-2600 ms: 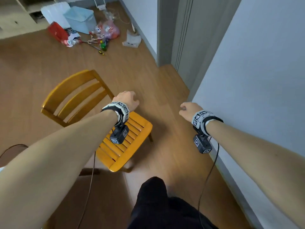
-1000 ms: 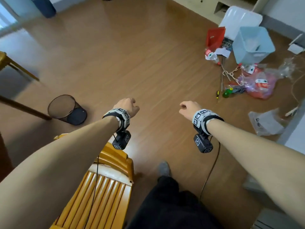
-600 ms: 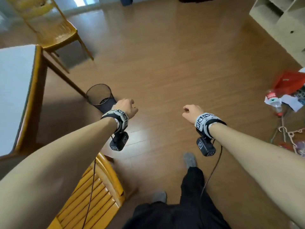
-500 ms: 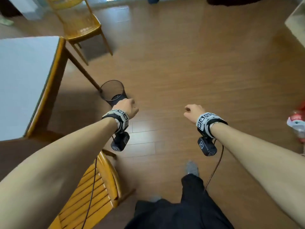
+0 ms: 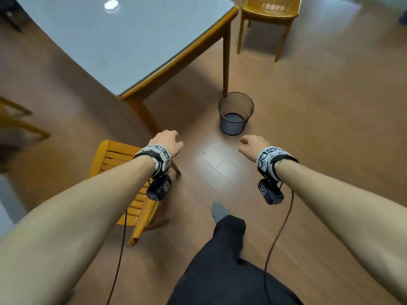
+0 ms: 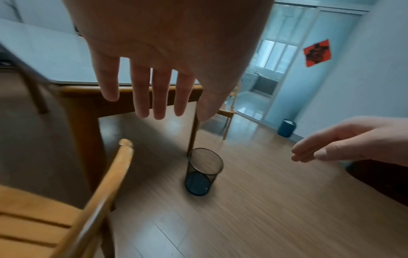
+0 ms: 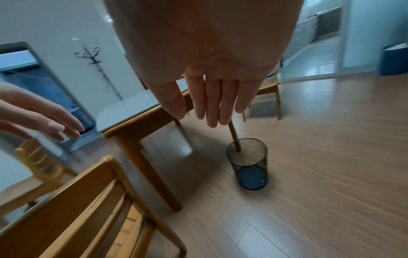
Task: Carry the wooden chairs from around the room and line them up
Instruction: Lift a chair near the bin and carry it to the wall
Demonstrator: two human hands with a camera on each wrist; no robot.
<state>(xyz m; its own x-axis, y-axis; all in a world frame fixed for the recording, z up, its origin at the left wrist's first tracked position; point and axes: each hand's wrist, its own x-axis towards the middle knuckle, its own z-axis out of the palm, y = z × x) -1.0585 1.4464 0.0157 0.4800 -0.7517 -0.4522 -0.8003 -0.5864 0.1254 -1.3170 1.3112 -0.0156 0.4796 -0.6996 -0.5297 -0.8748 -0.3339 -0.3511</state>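
Both hands hang free over the wood floor (image 5: 330, 128), each grip wide and holding nothing: the left hand (image 5: 167, 140) has straight fingers (image 6: 143, 97), the right hand (image 5: 253, 145) likewise. A slatted wooden chair (image 5: 114, 157) stands under the left forearm, just beside the counter (image 5: 123, 40). A second wooden chair (image 5: 268, 9) stands beyond the counter's far corner. A black mesh bin (image 5: 235, 113) sits near the counter's leg. The wrist bands bear only square black-and-white code markers; no readable writing shows

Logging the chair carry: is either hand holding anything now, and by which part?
Nothing. The left hand and right hand are both empty with straight fingers.
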